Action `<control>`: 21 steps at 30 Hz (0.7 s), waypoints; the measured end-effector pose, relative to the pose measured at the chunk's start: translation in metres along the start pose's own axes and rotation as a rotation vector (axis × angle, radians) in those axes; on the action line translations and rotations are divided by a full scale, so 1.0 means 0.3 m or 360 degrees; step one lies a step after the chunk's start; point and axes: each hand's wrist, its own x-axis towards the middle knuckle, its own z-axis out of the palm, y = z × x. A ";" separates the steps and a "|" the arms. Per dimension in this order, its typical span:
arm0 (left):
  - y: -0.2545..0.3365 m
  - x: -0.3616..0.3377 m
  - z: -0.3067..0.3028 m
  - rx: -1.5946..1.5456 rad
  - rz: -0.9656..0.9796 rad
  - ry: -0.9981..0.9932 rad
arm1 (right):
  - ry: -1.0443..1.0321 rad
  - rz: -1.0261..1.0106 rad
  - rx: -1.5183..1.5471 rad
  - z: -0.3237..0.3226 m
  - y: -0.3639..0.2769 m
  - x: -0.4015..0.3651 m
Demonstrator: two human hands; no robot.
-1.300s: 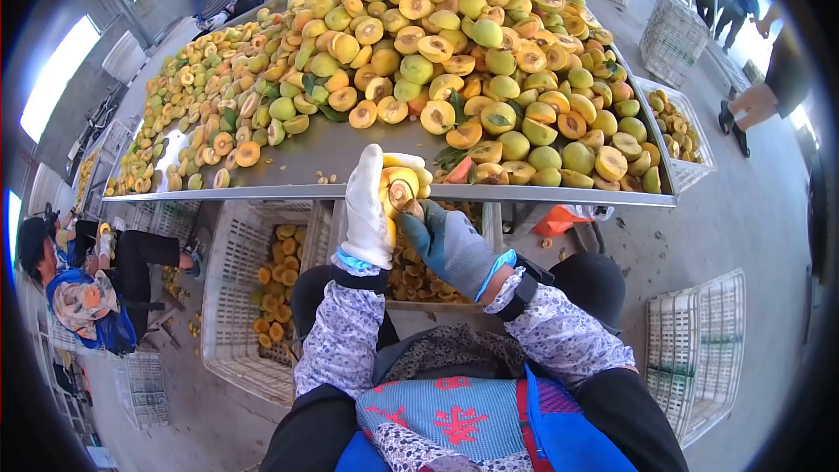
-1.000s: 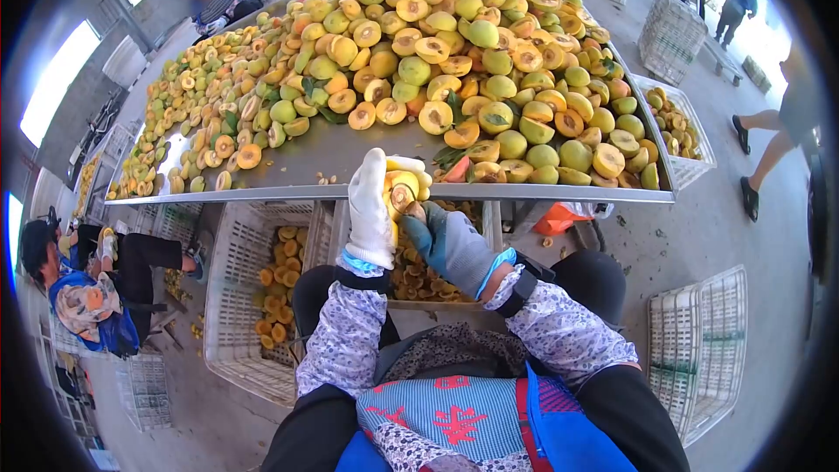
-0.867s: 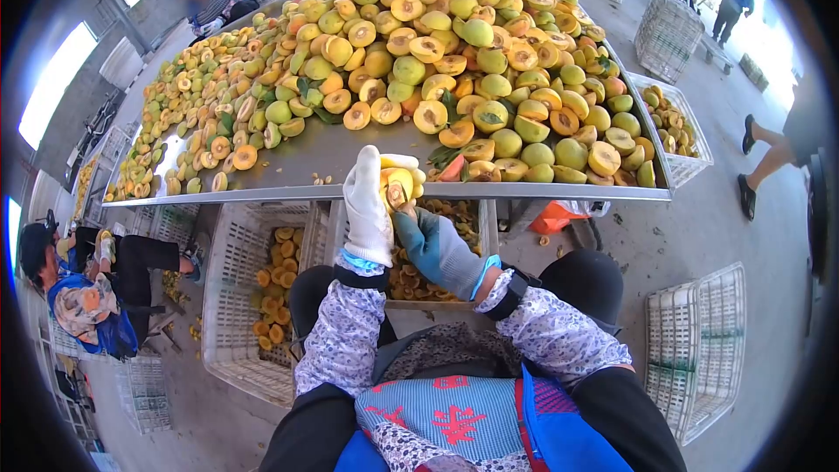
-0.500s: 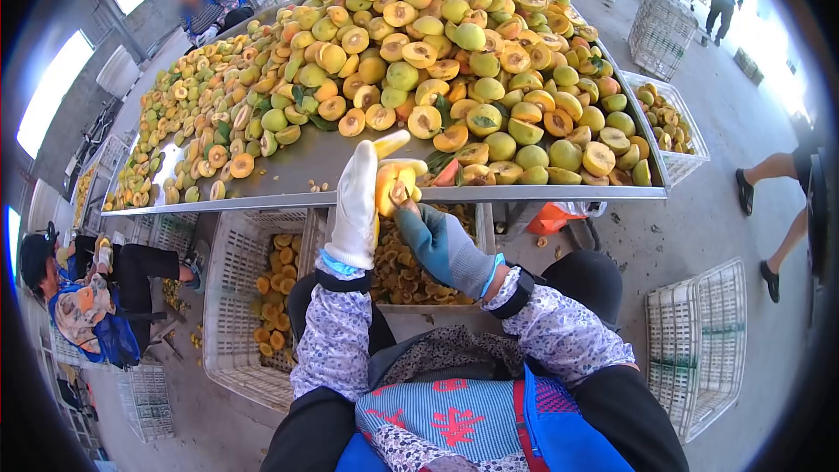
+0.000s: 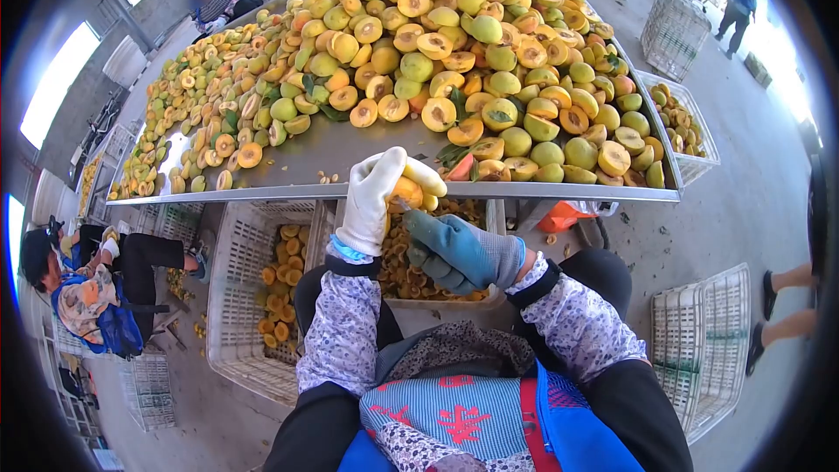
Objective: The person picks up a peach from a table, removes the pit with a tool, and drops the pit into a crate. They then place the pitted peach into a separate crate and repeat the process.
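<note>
My left hand (image 5: 374, 197), in a white glove with yellowed fingertips, is closed around a yellow-orange apricot (image 5: 405, 191). It holds the fruit just in front of the table's near edge. My right hand (image 5: 454, 247), in a blue-grey glove, is closed with its thumb and fingertips against the lower side of that apricot. Something thin shows at the right fingertips, too small to make out. Beyond both hands, a large heap of apricots (image 5: 419, 67), many cut in half with pits showing, lies on the metal table (image 5: 328, 150).
Below the table stand a white crate (image 5: 234, 284) and another crate of apricot halves (image 5: 446, 288). At right are a white crate (image 5: 699, 345) and a filled crate (image 5: 690, 127). Other people sit at left (image 5: 96, 284) and far left; legs (image 5: 786, 301) show at right.
Both hands have drawn down and toward me with the apricot, away from the table edge. My left fingers have curled in around it. The walking person's legs at right have shifted.
</note>
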 end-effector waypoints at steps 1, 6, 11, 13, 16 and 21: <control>-0.006 -0.006 0.012 -0.0074 0.0026 0.0146 | -0.0121 0.0035 0.0078 -0.016 0.012 0.013; -0.004 -0.025 0.087 -0.0883 -0.0118 0.0569 | -0.0308 -0.0063 0.0319 -0.003 0.034 0.038; -0.028 -0.020 0.029 -0.0264 0.0052 0.0147 | 0.0040 -0.0231 -0.0130 0.031 0.037 0.031; -0.038 -0.023 0.053 -0.0661 0.0059 0.0269 | -0.0082 -0.0128 0.0056 0.014 0.040 0.042; -0.070 -0.014 0.028 -0.1176 0.0029 0.0282 | 0.0091 -0.0109 -0.0054 0.037 0.014 0.033; -0.079 -0.029 -0.147 -0.1641 0.0306 0.0184 | 0.0601 -0.0870 -0.1268 -0.066 0.187 0.107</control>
